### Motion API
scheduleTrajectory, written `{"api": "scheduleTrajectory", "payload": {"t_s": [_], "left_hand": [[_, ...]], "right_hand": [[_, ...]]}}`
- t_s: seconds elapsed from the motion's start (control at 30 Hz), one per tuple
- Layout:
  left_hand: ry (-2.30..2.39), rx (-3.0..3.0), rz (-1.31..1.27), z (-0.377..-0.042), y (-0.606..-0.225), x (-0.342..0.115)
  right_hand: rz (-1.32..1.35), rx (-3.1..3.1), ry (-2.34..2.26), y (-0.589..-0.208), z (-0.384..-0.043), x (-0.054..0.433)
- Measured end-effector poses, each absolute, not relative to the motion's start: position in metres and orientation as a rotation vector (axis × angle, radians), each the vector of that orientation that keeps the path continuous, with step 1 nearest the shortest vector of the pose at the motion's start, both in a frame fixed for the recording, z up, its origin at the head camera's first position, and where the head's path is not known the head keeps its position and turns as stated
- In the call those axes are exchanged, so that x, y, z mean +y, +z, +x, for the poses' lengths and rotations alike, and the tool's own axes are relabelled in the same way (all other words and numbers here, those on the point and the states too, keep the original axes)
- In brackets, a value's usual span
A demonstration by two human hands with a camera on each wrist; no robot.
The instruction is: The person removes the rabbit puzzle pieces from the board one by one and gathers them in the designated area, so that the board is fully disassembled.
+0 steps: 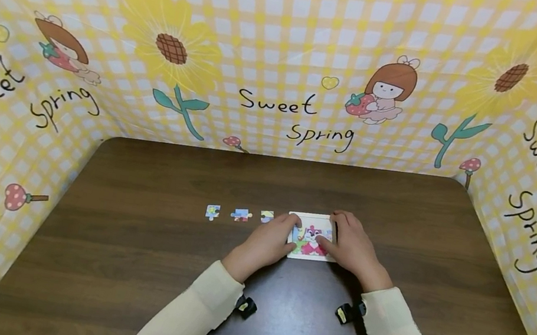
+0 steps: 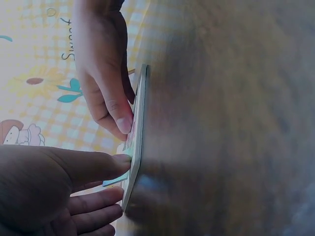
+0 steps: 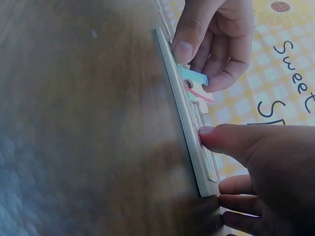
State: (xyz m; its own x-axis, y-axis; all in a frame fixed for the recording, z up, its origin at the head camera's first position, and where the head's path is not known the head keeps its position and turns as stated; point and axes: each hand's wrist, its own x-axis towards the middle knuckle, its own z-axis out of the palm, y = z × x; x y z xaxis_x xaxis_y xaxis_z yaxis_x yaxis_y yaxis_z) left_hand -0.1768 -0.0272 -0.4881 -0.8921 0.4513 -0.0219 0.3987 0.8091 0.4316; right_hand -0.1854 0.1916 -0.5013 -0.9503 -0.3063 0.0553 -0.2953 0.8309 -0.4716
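A small jigsaw puzzle in a white frame point(image 1: 308, 257) lies on the table, showing a pink and white cartoon figure. My left hand point(image 1: 267, 241) is at its left edge, with a light blue and white puzzle piece point(image 3: 199, 92) tilted up from the frame at its fingers. The left thumb point(image 3: 184, 51) rests by the near rim. At the right side my right hand point(image 1: 355, 247) grips the frame, its thumb point(image 3: 206, 133) on the picture and its other fingers round the outer edge.
Three loose puzzle pieces lie in a row left of the frame: one point(image 1: 213, 211) farthest out, another point(image 1: 241, 215) in the middle, a third point(image 1: 267, 216) close to the left hand. A yellow checked cloth point(image 1: 290, 45) surrounds the brown table point(image 1: 133, 263) at the back and sides.
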Motion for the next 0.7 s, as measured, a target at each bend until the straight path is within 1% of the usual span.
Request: {"api": "scheduleTrajectory", "payload": {"t_s": [0.7], "left_hand": [[0.626, 2.928, 0.754, -0.1841, -0.4854, -0.0284]], "right_hand": [[-0.483, 2.982, -0.757, -0.5009, -0.1855, 0.193]]}}
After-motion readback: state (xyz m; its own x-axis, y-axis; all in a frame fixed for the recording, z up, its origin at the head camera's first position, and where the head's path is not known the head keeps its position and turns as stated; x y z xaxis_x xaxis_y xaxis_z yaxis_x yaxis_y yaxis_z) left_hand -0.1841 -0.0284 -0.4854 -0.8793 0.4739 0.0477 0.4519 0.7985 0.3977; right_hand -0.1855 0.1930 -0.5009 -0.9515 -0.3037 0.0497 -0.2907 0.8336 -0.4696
